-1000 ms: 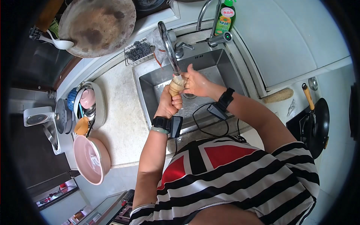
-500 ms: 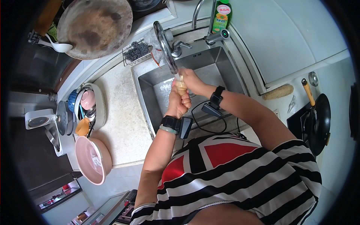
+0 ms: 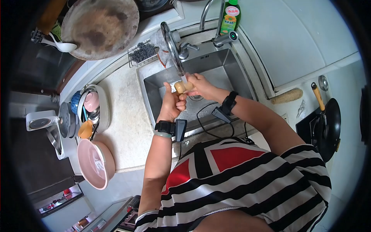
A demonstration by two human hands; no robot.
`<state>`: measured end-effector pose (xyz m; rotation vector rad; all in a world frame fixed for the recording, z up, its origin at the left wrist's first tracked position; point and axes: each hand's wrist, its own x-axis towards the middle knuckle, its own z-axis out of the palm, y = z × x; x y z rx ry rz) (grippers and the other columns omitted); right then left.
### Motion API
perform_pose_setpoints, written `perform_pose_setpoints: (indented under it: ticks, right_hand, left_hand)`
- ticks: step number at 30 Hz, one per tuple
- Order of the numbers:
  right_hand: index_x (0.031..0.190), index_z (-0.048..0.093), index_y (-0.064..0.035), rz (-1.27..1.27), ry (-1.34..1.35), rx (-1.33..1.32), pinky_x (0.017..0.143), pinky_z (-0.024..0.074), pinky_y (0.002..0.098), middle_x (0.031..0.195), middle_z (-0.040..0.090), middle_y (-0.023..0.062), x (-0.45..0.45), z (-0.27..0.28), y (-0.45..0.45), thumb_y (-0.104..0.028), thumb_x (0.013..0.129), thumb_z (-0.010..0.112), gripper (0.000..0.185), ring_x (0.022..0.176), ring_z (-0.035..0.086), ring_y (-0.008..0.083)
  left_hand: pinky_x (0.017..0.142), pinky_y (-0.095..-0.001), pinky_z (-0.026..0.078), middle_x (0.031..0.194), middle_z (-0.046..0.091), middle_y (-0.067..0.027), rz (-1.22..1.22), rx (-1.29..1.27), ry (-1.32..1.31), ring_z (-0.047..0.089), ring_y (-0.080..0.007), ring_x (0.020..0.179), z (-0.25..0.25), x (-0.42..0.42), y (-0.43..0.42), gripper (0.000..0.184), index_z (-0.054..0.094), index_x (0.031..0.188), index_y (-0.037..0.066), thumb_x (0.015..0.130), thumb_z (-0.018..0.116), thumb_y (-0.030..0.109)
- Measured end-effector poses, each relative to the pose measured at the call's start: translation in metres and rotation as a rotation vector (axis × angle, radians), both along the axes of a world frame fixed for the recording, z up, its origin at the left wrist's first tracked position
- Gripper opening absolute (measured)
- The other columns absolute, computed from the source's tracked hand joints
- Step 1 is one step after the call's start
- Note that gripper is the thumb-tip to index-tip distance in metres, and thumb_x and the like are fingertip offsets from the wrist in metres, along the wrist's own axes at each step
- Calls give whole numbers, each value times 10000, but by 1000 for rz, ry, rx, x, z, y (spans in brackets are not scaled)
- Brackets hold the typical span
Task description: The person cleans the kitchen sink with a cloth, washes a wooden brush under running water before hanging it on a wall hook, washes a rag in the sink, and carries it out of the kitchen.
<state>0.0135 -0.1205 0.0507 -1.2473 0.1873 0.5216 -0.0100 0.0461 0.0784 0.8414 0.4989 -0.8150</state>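
Observation:
A pale tan, rounded piece of root vegetable [image 3: 180,87] is under the faucet's spout, over the sink [image 3: 150,104]. My right hand [image 3: 200,86] is closed around its right part, with the water stream falling beside the fingers. To the lower left of the piece is my left hand [image 3: 171,103], its thumb raised and apart from the half-curled fingers. Those fingers are close to the piece's end; whether they touch it I cannot tell. The curved metal faucet [image 3: 170,42] arches above both hands.
Left of the sink, a pink basin [image 3: 109,154] stands near a dish rack [image 3: 102,102] with bowls. A wire basket [image 3: 142,54] holds a scouring pad behind the sink. A green detergent bottle [image 3: 230,17] is at the back. At right lies a wok [image 3: 331,123].
My left hand has come off the vegetable and moved left, its thumb now raised. The vegetable has turned from upright to lying sideways in my right hand.

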Motion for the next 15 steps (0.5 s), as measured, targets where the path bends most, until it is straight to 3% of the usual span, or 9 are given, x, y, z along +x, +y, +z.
perform_pose_setpoints:
  ticks: [1, 2, 3, 5, 6, 10, 15]
  right_hand:
    - [1135, 494, -79, -8, 122, 120, 761, 493, 377, 1033, 561, 91, 3, -2, -5, -442, 915, 526, 425, 889, 605, 221]
    - [1131, 502, -75, -13, 244, 239, 738, 500, 362, 1023, 568, 95, 4, -4, -10, -440, 914, 524, 425, 886, 607, 224]
    - [1131, 502, -75, -14, 242, 239, 738, 500, 362, 1023, 568, 95, 5, -7, -14, -440, 914, 524, 425, 886, 607, 224]
    - [1119, 519, -64, -53, 359, 325, 661, 506, 312, 1001, 581, 117, 5, -11, -20, -454, 917, 502, 440, 839, 610, 222]
    - [1119, 519, -64, -51, 360, 325, 661, 506, 312, 1001, 581, 117, 7, -15, -22, -454, 917, 502, 440, 839, 610, 222]
    - [1125, 523, -50, -92, 482, 406, 601, 494, 281, 1018, 591, 132, 13, -27, -28, -437, 944, 439, 436, 777, 595, 206]
    - [1155, 515, -26, -79, 577, 527, 593, 490, 264, 1024, 595, 160, 16, -37, -32, -430, 968, 360, 471, 740, 584, 183]
  left_hand:
    - [386, -186, 214, 618, 405, 21, 3, -29, -23, 291, -57, 451, 3, 0, 3, 689, 508, 931, 49, 890, 274, 695]
    - [406, -181, 221, 650, 428, 17, -56, -59, -53, 307, -52, 485, 5, -1, 7, 551, 532, 983, 27, 942, 387, 556]
    - [406, -181, 221, 650, 428, 17, -56, -60, -55, 307, -52, 485, 4, 0, 8, 551, 532, 983, 27, 942, 387, 556]
    - [390, -188, 241, 665, 483, 16, -60, 184, -221, 316, -39, 472, 2, -1, 10, 313, 569, 1014, 20, 957, 513, 323]
    - [391, -177, 263, 661, 500, 19, -65, 194, -246, 327, -33, 471, 2, -3, 13, 167, 599, 981, 17, 910, 602, 168]
    - [386, -174, 289, 668, 541, 14, -109, 325, -294, 361, -33, 469, 15, -5, 23, 155, 623, 970, 15, 898, 617, 152]
    - [544, -185, 463, 811, 663, -47, -31, 529, -449, 553, -66, 597, 16, -5, 31, 142, 634, 965, 24, 852, 668, 101]
